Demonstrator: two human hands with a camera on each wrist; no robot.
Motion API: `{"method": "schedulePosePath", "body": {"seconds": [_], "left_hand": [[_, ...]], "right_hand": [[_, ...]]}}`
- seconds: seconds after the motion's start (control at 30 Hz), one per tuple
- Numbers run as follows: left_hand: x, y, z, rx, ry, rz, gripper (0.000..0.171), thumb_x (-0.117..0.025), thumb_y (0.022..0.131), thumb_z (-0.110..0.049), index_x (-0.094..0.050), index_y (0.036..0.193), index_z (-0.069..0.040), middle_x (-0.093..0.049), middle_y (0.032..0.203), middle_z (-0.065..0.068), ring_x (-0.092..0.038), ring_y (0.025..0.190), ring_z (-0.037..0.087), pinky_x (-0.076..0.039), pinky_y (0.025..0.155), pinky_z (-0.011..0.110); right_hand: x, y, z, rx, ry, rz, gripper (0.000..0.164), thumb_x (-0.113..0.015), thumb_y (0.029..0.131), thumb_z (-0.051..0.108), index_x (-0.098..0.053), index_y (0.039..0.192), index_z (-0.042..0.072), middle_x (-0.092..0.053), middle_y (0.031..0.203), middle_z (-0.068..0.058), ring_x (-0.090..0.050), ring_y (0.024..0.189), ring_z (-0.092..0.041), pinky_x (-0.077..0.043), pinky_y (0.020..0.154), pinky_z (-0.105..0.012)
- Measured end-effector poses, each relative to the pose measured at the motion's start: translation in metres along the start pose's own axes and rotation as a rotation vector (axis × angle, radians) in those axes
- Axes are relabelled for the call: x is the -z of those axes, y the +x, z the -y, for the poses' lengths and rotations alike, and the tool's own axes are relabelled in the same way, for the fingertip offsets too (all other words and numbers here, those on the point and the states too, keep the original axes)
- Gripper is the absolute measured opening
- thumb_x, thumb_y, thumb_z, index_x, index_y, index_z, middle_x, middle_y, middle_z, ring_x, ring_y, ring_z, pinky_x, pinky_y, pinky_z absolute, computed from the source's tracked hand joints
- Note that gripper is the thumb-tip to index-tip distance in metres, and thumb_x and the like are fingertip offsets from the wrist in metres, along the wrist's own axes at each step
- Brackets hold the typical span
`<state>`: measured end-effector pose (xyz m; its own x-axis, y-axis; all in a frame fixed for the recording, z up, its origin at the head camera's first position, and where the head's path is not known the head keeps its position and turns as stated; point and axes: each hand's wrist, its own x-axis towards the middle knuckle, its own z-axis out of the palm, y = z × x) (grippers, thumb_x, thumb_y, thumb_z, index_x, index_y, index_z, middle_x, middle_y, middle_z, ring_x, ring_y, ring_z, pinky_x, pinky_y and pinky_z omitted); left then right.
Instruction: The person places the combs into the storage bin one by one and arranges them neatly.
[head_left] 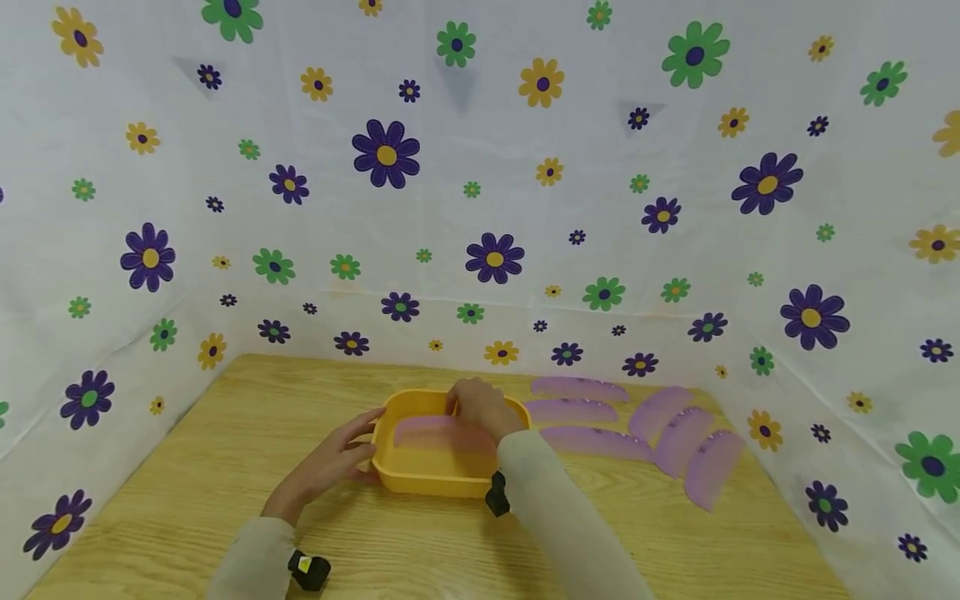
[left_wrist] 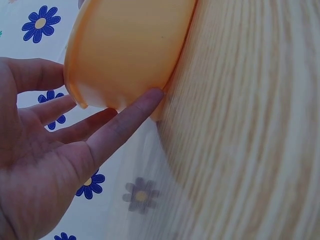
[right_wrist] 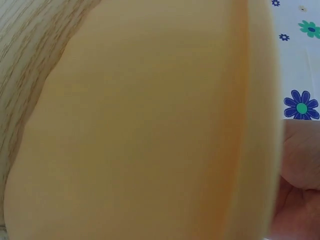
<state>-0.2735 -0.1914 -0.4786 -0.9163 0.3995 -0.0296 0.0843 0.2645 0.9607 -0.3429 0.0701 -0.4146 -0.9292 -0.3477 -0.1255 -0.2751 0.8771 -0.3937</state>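
Note:
A yellow plastic tub stands on the table, a translucent purple comb inside it. My left hand rests against the tub's left end; in the left wrist view its spread fingers touch the outer wall. From above, my right hand reaches into the tub, its bent fingers at the comb's spine and right part. Its fingertips are hidden behind the hand and, in the right wrist view, behind the tub wall. Close to the tub's right side lie purple combs, with more combs slanted further right.
The wood-grain table carries the tub at its middle and several combs at the back right. A white flower-printed sheet encloses the back and both sides. Each wrist bears a small black device.

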Motion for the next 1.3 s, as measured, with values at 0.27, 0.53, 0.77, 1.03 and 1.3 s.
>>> {"method": "schedulePosePath", "body": {"seconds": [0.27, 0.53, 0.77, 1.03, 1.3], "left_hand": [[-0.001, 0.001, -0.001, 0.02, -0.008, -0.02, 0.065, -0.051, 0.105, -0.009, -0.025, 0.164, -0.014, -0.03, 0.162, 0.031, -0.048, 0.14, 0.052, -0.065, 0.088, 0.046], [-0.001, 0.001, 0.002, 0.007, -0.011, -0.009, 0.066, -0.051, 0.105, -0.01, -0.024, 0.165, -0.014, -0.031, 0.162, 0.031, -0.049, 0.139, 0.052, -0.065, 0.089, 0.046], [-0.001, 0.002, 0.002, 0.001, -0.008, -0.005, 0.066, -0.051, 0.105, -0.01, -0.023, 0.165, -0.013, -0.029, 0.162, 0.032, -0.049, 0.138, 0.051, -0.065, 0.089, 0.046], [0.0, -0.002, 0.005, -0.015, -0.012, -0.002, 0.066, -0.05, 0.105, -0.009, -0.021, 0.165, -0.01, -0.028, 0.161, 0.035, -0.048, 0.138, 0.054, -0.065, 0.087, 0.046], [0.0, 0.002, 0.004, -0.031, -0.04, 0.034, 0.067, -0.05, 0.106, -0.01, -0.019, 0.165, -0.009, -0.027, 0.161, 0.036, -0.05, 0.137, 0.053, -0.065, 0.087, 0.045]], "right_hand": [[0.001, -0.002, -0.002, 0.028, -0.003, 0.034, 0.019, -0.073, 0.094, 0.006, -0.077, 0.111, 0.013, -0.072, 0.111, -0.009, -0.061, 0.096, -0.022, -0.058, 0.099, -0.041], [0.009, -0.012, -0.007, 0.096, 0.03, 0.002, 0.02, -0.073, 0.093, 0.005, -0.077, 0.111, 0.012, -0.074, 0.113, -0.01, -0.065, 0.1, -0.024, -0.06, 0.097, -0.04], [0.024, -0.022, -0.025, 0.178, 0.083, -0.061, 0.02, -0.071, 0.093, 0.0, -0.077, 0.11, 0.008, -0.076, 0.111, -0.012, -0.069, 0.107, -0.029, -0.059, 0.102, -0.044], [0.036, -0.037, -0.045, 0.137, 0.107, -0.074, 0.02, -0.07, 0.094, -0.001, -0.078, 0.111, 0.007, -0.076, 0.113, -0.012, -0.07, 0.11, -0.029, -0.061, 0.098, -0.044], [0.043, -0.054, -0.073, 0.054, 0.139, -0.127, 0.018, -0.07, 0.095, 0.001, -0.077, 0.11, 0.008, -0.074, 0.11, -0.01, -0.068, 0.101, -0.024, -0.063, 0.092, -0.038]]}}
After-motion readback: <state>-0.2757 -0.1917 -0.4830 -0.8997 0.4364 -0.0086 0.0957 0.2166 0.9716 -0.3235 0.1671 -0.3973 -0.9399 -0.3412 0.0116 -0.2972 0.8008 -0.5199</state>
